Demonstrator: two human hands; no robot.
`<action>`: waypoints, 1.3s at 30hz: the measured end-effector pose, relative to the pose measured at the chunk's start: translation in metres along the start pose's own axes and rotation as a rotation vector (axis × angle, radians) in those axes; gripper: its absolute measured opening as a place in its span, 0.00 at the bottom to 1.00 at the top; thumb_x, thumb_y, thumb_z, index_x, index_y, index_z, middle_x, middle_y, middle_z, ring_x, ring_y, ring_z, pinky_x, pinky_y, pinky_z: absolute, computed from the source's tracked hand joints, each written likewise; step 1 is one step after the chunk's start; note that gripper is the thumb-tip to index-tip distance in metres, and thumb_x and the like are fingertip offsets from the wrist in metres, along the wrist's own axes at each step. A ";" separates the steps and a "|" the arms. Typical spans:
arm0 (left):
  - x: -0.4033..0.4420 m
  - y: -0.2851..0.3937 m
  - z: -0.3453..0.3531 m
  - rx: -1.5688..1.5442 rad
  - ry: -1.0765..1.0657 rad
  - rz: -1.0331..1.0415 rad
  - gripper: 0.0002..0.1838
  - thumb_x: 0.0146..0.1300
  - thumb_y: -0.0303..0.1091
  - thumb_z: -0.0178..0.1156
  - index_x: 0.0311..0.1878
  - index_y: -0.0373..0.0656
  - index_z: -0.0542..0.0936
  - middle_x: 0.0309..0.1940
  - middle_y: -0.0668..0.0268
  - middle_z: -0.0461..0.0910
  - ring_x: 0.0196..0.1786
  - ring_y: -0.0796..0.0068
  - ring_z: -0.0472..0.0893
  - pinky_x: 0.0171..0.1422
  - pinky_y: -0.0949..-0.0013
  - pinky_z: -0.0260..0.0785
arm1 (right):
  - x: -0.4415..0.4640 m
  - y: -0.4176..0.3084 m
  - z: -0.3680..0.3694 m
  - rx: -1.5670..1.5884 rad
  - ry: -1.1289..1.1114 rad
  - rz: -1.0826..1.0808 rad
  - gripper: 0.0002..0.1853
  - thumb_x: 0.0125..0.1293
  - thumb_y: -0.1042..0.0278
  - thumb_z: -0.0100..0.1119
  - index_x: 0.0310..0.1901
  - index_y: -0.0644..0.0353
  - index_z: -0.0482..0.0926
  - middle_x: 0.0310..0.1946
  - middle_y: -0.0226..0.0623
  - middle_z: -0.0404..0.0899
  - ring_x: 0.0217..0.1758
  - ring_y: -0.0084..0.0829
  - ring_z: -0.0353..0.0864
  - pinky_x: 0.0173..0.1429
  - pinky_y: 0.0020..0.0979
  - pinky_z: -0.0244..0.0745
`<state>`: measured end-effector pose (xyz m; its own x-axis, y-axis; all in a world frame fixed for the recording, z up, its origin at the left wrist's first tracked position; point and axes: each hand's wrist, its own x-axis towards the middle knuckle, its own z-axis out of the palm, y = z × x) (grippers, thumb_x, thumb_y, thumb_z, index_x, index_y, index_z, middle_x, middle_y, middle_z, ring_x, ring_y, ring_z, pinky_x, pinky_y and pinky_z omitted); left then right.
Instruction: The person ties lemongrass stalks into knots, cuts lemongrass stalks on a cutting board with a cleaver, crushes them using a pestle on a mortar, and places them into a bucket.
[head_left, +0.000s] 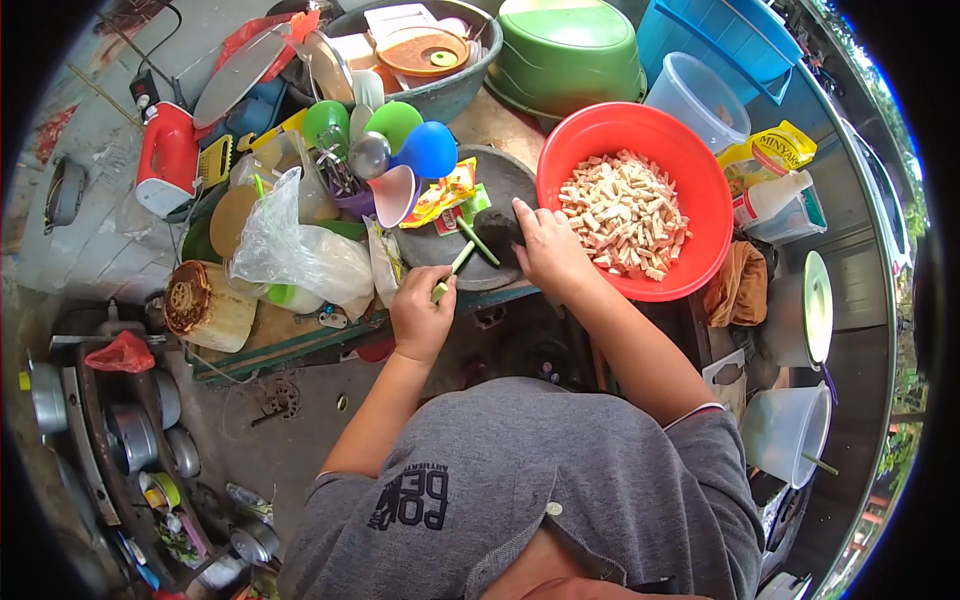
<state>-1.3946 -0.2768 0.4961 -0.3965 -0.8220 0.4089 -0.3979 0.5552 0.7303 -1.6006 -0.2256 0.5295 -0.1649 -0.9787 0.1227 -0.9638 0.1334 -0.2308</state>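
Note:
My left hand (pixel 423 312) is closed around a thin light-green stick-like thing (pixel 462 258), whose exact kind I cannot make out. Its upper end reaches over a wide dark grey stone mortar (pixel 425 246). My right hand (pixel 550 246) grips a dark stone pestle (pixel 495 228) at the mortar's right side; the fingers partly cover it. Between the hands, a darker green slender piece (pixel 478 243) lies slanted in the mortar. A yellow-and-red packet (pixel 442 194) and a small green-and-red sachet (pixel 464 212) rest in the mortar's upper part.
Right of the mortar stands a red basin (pixel 712 200) holding many short pale pieces (pixel 625 210). Behind are a green tub (pixel 565 50) and a clear bucket (pixel 698 100). Plastic bags (pixel 300 245), colourful cups (pixel 428 150) and a rusty tin (pixel 210 305) crowd the left.

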 end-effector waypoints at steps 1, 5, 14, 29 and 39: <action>0.003 0.001 0.001 -0.001 0.003 -0.002 0.07 0.53 0.27 0.63 0.37 0.42 0.80 0.33 0.61 0.80 0.37 0.59 0.80 0.42 0.62 0.71 | 0.000 0.001 -0.006 -0.004 0.001 0.016 0.33 0.56 0.66 0.62 0.63 0.69 0.62 0.42 0.53 0.73 0.47 0.49 0.72 0.55 0.41 0.67; 0.026 0.005 0.008 0.137 -0.157 0.030 0.07 0.52 0.29 0.62 0.37 0.45 0.81 0.33 0.63 0.80 0.38 0.58 0.79 0.43 0.60 0.71 | -0.009 0.007 -0.038 0.137 0.083 0.066 0.33 0.57 0.68 0.62 0.62 0.68 0.62 0.48 0.54 0.73 0.54 0.51 0.71 0.60 0.42 0.65; 0.043 0.002 0.002 0.330 -0.376 -0.042 0.04 0.51 0.30 0.63 0.31 0.46 0.83 0.33 0.62 0.78 0.40 0.57 0.78 0.45 0.56 0.71 | -0.004 -0.021 -0.056 0.202 0.195 -0.131 0.32 0.55 0.68 0.62 0.62 0.62 0.64 0.44 0.51 0.73 0.47 0.49 0.73 0.52 0.42 0.71; 0.046 -0.001 0.005 0.377 -0.438 -0.113 0.05 0.51 0.33 0.64 0.30 0.43 0.81 0.33 0.60 0.77 0.41 0.56 0.78 0.46 0.55 0.71 | 0.012 -0.023 -0.036 0.055 -0.233 -0.031 0.35 0.56 0.63 0.61 0.66 0.53 0.60 0.32 0.52 0.77 0.34 0.51 0.81 0.39 0.46 0.76; 0.053 0.001 -0.006 0.460 -0.464 0.022 0.06 0.51 0.32 0.62 0.34 0.46 0.82 0.33 0.61 0.78 0.40 0.57 0.79 0.44 0.54 0.71 | 0.023 -0.016 -0.072 0.229 -0.027 -0.039 0.36 0.58 0.60 0.61 0.67 0.55 0.59 0.37 0.54 0.79 0.41 0.52 0.80 0.45 0.45 0.75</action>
<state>-1.4116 -0.3204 0.5220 -0.6833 -0.7270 0.0675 -0.6584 0.6535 0.3735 -1.6042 -0.2389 0.6052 -0.1197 -0.9867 0.1104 -0.8960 0.0594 -0.4401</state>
